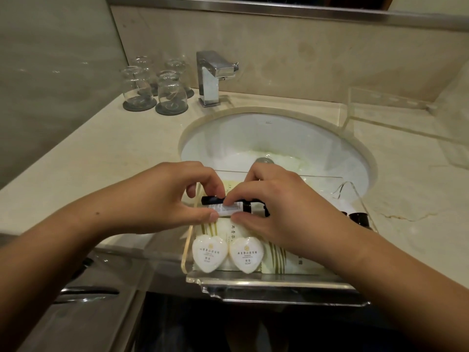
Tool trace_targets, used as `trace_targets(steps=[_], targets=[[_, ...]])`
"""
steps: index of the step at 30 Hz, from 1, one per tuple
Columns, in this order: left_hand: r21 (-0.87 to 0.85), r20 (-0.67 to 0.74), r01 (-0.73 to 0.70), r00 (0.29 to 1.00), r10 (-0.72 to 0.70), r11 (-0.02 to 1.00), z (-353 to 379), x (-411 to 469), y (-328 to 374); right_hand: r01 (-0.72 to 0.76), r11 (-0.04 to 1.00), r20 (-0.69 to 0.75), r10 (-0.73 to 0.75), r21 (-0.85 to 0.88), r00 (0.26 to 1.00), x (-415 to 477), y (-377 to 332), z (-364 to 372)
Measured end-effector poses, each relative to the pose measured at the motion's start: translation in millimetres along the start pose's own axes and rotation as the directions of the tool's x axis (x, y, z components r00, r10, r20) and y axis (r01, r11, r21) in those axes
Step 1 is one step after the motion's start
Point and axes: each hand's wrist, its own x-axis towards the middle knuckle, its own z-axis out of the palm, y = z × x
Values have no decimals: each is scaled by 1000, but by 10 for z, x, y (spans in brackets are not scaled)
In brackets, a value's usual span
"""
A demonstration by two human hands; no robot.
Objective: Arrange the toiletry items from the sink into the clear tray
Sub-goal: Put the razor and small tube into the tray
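Upper left of the frame: four clear drinking glasses [154,82], upturned on round dark coasters [171,108], clustered on the beige marble countertop [101,158]. Just right of those, a square chrome faucet [212,77], spout toward the right. Across the top edge, a metal mirror frame [279,7] above a marble backsplash [304,52]. Lower left: a grey cabinet front with a chrome handle [86,293].

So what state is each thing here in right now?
Dark bottle: lying sideways, pinched by both hands.
Left hand: closed on the bottle.
Right hand: closed on the bottle.
Heart soaps: side by side in the clear tray.
Glasses: upside down on coasters.
Faucet: no water running.
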Motion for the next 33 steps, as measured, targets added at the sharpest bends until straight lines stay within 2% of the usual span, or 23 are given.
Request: trace_targets(steps=[7,10,15,18,21,24,27,33], targets=[[4,4,27,1000,-27,1000,13,-14,12,-11,1000,5,11,-9,1000,-46,28,-49],[8,-1,50,999,-50,999,27,-36,15,-35,999,-40,35,3,999,-111,34,-122],[-22,-90,144,985,-146,989,136,-139,60,-159,987,-96,160,17,982,-339,70,-250],[-131,-163,226,955,-246,965,250,-298,172,-247,969,-127,245,1,961,-560,106,-312],[-266,-186,306,914,-360,914,402,-505,376,-418,909,-97,415,-3,904,-818,134,-371],[-295,-192,313,906,-377,903,574,-653,567,-512,857,-86,516,65,852,-1028,152,-367],[-310,-200,315,901,-385,897,694,-718,662,-547,823,-75,562,154,824,-1150,166,-336],[-268,-199,352,891,-409,897,770,-700,767,-526,818,-44,549,234,834,-1248,201,-282]])
